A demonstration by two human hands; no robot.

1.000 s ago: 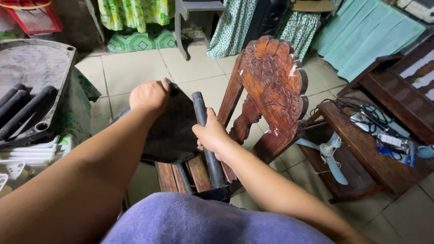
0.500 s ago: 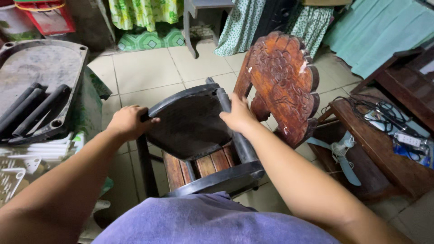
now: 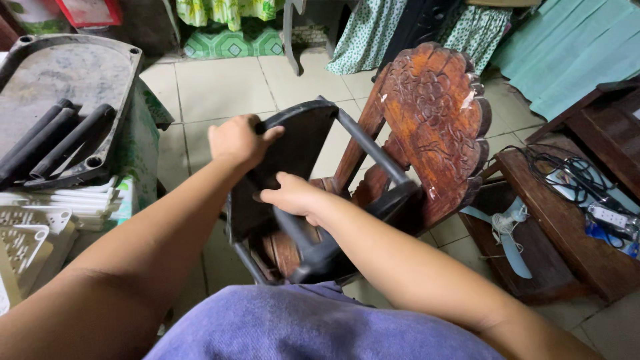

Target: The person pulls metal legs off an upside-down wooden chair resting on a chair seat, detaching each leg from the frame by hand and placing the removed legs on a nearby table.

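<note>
Left hand (image 3: 237, 139) grips the top rim of a black plastic panel (image 3: 293, 150), fingers curled closed over its edge. Right hand (image 3: 293, 197) rests on a black tubular leg (image 3: 297, 233) at the panel's lower side; fingers wrapped around it. The panel assembly stands tilted on the seat of a carved wooden chair (image 3: 433, 127), frame centre. At 9 o'clock, a grey tray (image 3: 67, 73) holds loose black tubes (image 3: 60, 137). At 3 o'clock, a white fan blade (image 3: 510, 230) lies on the tile floor (image 3: 220, 87).

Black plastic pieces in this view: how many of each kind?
Shelf panel with legs in the hands: 1
Flat panel on the left: 1
Loose tubes lying on it: 3
Total: 5
</note>
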